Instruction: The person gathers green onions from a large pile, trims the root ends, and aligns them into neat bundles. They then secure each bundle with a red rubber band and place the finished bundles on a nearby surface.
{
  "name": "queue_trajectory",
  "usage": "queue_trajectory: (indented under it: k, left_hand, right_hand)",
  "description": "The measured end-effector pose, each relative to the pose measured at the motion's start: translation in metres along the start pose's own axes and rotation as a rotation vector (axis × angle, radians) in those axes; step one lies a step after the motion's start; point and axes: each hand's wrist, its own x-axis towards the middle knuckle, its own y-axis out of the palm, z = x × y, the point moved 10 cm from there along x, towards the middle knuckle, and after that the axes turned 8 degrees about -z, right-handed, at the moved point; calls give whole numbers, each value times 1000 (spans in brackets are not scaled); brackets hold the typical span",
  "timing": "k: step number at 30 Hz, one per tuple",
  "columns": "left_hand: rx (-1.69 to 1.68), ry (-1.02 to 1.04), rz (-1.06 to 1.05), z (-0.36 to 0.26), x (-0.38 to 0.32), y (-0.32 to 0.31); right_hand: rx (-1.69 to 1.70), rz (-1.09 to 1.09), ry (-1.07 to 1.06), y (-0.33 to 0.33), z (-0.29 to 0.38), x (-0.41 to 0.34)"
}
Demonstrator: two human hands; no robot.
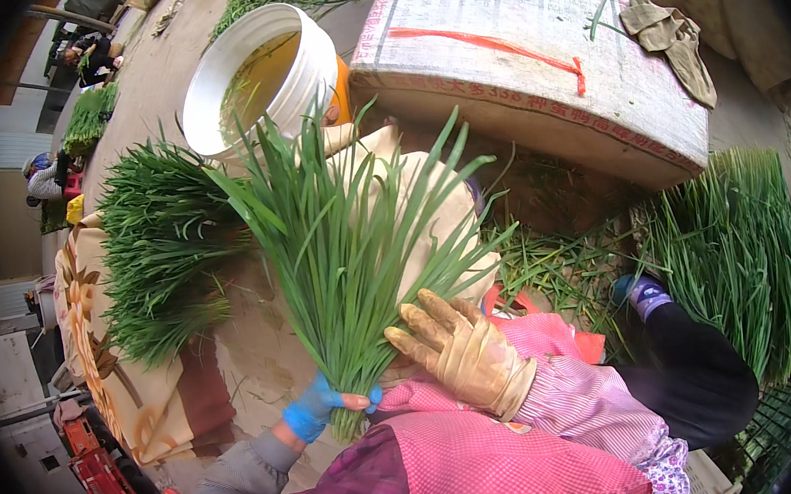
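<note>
My left hand [318, 406], in a blue glove with the thumb tip bare, grips a bunch of Chinese chives [346, 287] around its pale cut ends. The long green leaves fan out upward and away from me. My right hand [469, 361], in a stained yellowish rubber glove, lies along the right side of the bunch with its fingers apart. It holds nothing; whether its fingertips touch the leaves I cannot tell. To the left, a large heap of chives [164, 219] rests on a patterned cloth [154, 406].
Beyond the bunch stands a white bucket [258, 81] of murky water with leaf scraps. A long printed-sack-covered block [528, 70] bears a cloth glove [668, 42]. Loose trimmings [562, 267] litter the floor. Chives [733, 264] are stacked at right. Red crates [107, 482] stand lower left; people sit far off.
</note>
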Motion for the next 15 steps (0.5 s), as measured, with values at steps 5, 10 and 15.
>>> queue_trajectory:
  k: [5,10,15]
  left_hand:
    - [0,81,-20,2,-2,-4]
    - [-16,79,9,-1,0,1]
    - [170,213,-88,-24,-2,0]
  right_hand:
    - [-21,-80,42,-8,-1,-3]
    - [-30,-55,20,-10,-1,0]
    - [123,-244,-41,-42,14,24]
